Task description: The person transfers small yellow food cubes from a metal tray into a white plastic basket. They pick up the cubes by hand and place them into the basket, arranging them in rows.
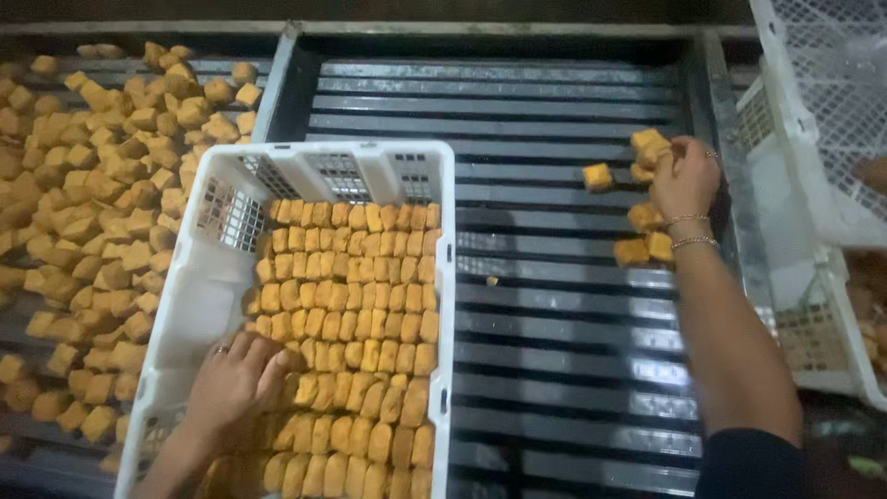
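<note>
Dark slatted racking [554, 305] runs under everything you are working over, and the gaps between its bars are the first hazard: a loose orange-brown cube [598, 176] already lies alone on the bars, and a crumb sits further down.

Your right hand [682, 180] has its grip closed around a few cubes [649, 146] at the far right of the rack, with more cubes [645, 236] lying beside your wrist. A handful that full could shed a piece on the way across, and I judge it would bounce or wedge in a slot.

Your left hand [236, 379] lies flat, fingers spread, pressing on the packed rows inside the white plastic crate [185, 305], holding nothing. Lean too hard and you may crush or topple the neat rows.

On the left, the heap of unsorted cubes [102, 212] crowds the crate's wall, so a nudge could knock some off.
</note>
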